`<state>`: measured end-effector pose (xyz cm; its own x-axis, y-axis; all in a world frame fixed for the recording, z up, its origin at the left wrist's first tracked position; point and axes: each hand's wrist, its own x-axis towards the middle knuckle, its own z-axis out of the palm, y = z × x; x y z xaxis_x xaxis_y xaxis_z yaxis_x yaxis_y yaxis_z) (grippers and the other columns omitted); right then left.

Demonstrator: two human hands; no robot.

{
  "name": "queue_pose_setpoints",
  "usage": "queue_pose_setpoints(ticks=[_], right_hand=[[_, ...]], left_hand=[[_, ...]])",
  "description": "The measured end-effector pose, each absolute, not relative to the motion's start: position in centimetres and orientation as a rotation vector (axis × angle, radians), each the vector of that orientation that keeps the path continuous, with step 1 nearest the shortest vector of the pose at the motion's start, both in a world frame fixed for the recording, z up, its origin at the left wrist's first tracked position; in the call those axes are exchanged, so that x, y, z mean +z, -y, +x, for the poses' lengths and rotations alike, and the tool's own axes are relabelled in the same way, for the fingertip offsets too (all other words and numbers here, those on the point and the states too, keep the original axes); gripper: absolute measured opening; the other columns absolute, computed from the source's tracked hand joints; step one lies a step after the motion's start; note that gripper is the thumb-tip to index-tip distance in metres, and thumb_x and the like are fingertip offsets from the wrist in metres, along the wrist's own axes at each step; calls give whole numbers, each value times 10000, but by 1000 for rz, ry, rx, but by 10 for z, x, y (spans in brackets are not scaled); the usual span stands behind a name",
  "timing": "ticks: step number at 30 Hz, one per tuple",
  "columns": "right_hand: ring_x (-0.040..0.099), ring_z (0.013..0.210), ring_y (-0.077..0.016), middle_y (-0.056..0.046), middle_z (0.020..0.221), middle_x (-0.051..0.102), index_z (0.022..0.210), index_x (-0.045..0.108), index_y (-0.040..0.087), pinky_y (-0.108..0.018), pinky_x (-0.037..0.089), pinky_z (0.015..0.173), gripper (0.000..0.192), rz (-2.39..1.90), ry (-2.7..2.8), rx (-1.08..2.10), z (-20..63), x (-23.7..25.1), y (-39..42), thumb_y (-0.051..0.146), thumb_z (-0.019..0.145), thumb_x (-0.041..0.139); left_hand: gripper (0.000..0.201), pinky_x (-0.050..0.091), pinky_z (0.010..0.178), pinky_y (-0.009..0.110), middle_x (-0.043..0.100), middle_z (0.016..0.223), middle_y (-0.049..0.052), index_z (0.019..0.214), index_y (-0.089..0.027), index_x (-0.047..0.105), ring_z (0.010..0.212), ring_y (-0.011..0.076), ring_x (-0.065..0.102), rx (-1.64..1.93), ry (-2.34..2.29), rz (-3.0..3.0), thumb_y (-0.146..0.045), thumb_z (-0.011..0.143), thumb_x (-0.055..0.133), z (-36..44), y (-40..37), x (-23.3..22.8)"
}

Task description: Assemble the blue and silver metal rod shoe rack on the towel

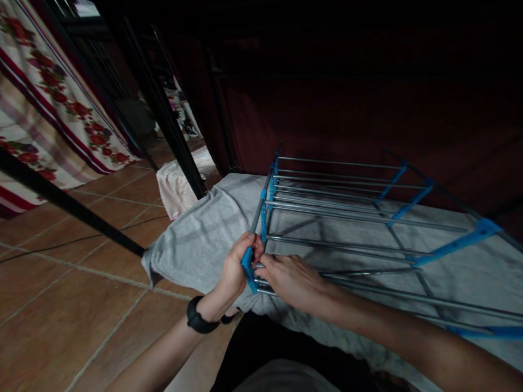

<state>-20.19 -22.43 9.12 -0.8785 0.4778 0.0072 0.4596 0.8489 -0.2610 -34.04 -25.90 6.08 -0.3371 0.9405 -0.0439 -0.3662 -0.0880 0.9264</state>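
A metal rack [347, 212] of grey rods and blue plastic connectors lies on a grey cloth [204, 234] in front of me. My left hand [235, 269], with a black band on the wrist, grips the rack's near-left corner around a blue connector [247, 264]. My right hand [292, 280] rests over the near rods just right of that corner, fingers curled onto a rod end. The fingertips of both hands meet at the corner and hide the joint.
Brown tiled floor [73, 294] spreads to the left, crossed by a thin black cable. A black metal frame leg [171, 130] and a slanted black bar [69, 204] stand left of the cloth. A floral fabric [53, 103] hangs at far left. Behind is dark.
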Motion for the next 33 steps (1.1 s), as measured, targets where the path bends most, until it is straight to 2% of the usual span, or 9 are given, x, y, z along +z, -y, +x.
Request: queue_pose_setpoints(ticks=[4,13,21,28,33], right_hand=[[707,838,-268,-131,970,718,1175,579,134,-349,525,680,326,-750,2953,400,-199,93,224,360,1008,413],[711,811,-261,-129,944,721,1152,586,140,-342,524,680,330,-775,2938,411,-198,96,223,379,1013,405],[714,820,-242,-114,933,721,1083,596,146,-312,522,682,271,-729,2976,401,-197,90,223,342,1011,424],[696,857,-251,-113,1002,707,1096,596,141,-336,533,692,282,-674,2993,430,-197,91,221,334,1010,410],[681,903,-258,-129,1052,690,1135,583,124,-345,536,705,322,-663,3000,494,-198,91,219,364,1009,409]], left_hand=[[258,404,658,236,557,686,4,687,-162,582,664,131,503,1655,-1231,786,-393,799,607,-333,256,53],[235,412,643,227,558,686,-5,717,-164,587,646,125,490,1674,-1166,678,-384,778,638,-324,256,65],[236,431,683,223,569,704,6,721,-156,601,674,125,511,1633,-1086,674,-379,788,640,-326,253,56],[301,487,818,301,685,806,64,917,-156,620,794,197,645,1474,-926,684,-448,848,601,-330,255,59],[384,510,796,333,717,848,77,1009,-183,595,809,231,681,1398,-925,606,-523,831,617,-331,256,60]])
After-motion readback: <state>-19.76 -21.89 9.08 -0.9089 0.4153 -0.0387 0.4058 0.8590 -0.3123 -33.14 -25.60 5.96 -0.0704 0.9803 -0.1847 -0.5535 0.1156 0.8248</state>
